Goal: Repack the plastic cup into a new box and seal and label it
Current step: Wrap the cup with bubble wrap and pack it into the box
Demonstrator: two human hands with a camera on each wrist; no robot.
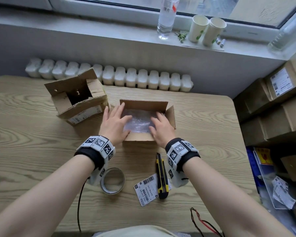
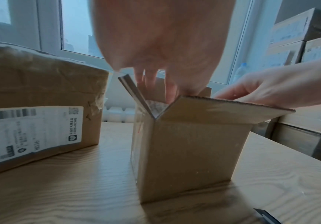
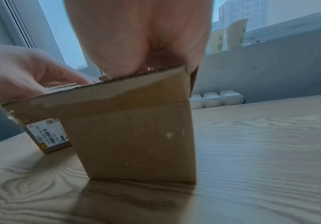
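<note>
A small new cardboard box [image 1: 144,104] stands open at the table's middle, its flaps up. Clear bubble wrap [image 1: 138,121] fills it; the plastic cup itself is hidden. My left hand [image 1: 119,117] lies with straight, spread fingers on the wrap at the box's left side. My right hand [image 1: 158,123] presses its fingers onto the wrap at the right side, over the near flap. In the left wrist view the left hand's fingers [image 2: 155,81] reach down into the box [image 2: 190,151]. In the right wrist view the right hand's palm [image 3: 142,45] sits above the box [image 3: 136,136].
The old opened box [image 1: 80,100] with a shipping label stands left of the new one. A tape roll [image 1: 112,181], a yellow utility knife [image 1: 161,177] and a loose label [image 1: 146,189] lie near me. Stacked boxes [image 1: 272,108] stand right of the table; two paper cups [image 1: 207,29] and a bottle [image 1: 167,16] stand on the sill.
</note>
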